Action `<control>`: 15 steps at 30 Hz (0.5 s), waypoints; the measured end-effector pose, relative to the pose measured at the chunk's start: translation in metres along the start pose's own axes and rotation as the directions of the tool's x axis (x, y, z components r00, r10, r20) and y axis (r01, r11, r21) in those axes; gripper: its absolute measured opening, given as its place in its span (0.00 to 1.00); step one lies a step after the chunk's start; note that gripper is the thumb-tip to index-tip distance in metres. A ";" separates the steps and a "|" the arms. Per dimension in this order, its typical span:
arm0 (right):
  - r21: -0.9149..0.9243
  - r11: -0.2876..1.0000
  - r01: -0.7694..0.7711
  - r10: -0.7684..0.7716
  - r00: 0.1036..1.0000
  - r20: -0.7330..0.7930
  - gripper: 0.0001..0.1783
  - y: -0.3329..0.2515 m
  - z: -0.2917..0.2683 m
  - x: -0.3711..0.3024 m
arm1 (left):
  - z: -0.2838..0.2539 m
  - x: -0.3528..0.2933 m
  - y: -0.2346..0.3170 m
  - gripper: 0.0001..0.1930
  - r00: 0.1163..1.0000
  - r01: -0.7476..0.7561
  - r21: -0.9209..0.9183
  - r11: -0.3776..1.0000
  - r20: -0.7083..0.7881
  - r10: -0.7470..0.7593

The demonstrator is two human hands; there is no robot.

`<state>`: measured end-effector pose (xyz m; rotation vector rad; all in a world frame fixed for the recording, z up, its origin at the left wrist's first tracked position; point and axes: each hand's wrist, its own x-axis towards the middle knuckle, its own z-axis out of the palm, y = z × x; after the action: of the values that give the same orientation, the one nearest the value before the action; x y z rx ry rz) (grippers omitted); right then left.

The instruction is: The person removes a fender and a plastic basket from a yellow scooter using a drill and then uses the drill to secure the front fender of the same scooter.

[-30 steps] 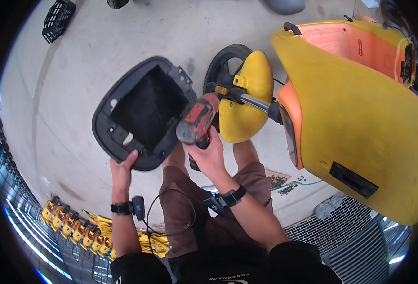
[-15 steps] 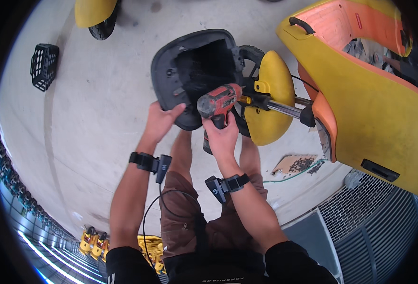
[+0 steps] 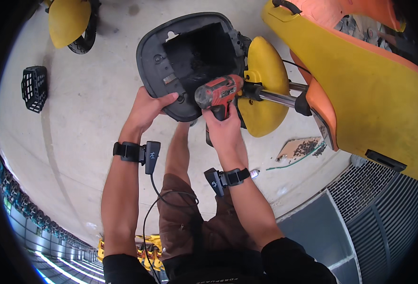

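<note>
My left hand (image 3: 147,110) is closed on the lower left edge of a black plastic panel (image 3: 153,78), its thumb lying on the face. The panel has rounded corners and a dark recess in the middle. In my right hand (image 3: 222,125) is a red and black cordless drill (image 3: 220,91), gripped by its handle. The drill points to the upper right, its nose at the panel's right side by a yellow fender (image 3: 268,85). Whether its tip touches anything is hidden. A shiny metal fork tube (image 3: 279,98) runs from there to the right.
A large yellow and orange scooter body (image 3: 351,80) fills the right side. Small dark parts lie on a piece of cardboard (image 3: 289,150) on the floor. At the far left sits a black basket (image 3: 35,89); another yellow fender with a wheel (image 3: 71,23) is at the upper left.
The panel has shifted left and up in view, with my left hand still on it. My right hand holds the drill in nearly the same place. The view itself has moved somewhat.
</note>
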<state>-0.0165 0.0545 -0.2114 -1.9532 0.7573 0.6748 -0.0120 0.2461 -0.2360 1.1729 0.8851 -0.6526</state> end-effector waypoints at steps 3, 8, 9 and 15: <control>-0.031 0.999 -0.009 0.009 1.000 -0.011 0.28 -0.005 0.004 -0.005 | -0.008 0.003 -0.005 0.16 0.999 0.030 -0.012 0.999 0.012 -0.029; -0.068 0.982 0.177 -0.185 0.974 -0.129 0.31 0.031 0.020 0.004 | -0.003 0.004 -0.006 0.18 0.999 0.035 -0.052 0.998 0.036 -0.033; -0.061 0.980 0.190 -0.198 0.967 -0.158 0.31 0.033 0.022 0.003 | -0.004 0.004 -0.007 0.18 0.999 0.032 -0.046 0.998 0.034 -0.030; -0.073 0.974 0.216 -0.226 0.961 -0.162 0.28 0.038 0.026 0.003 | -0.008 0.008 -0.012 0.20 0.999 0.040 -0.001 0.999 0.032 -0.040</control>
<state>-0.0461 0.0612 -0.2455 -2.1266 0.6138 0.4024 -0.0201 0.2504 -0.2498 1.1431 0.8840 -0.7016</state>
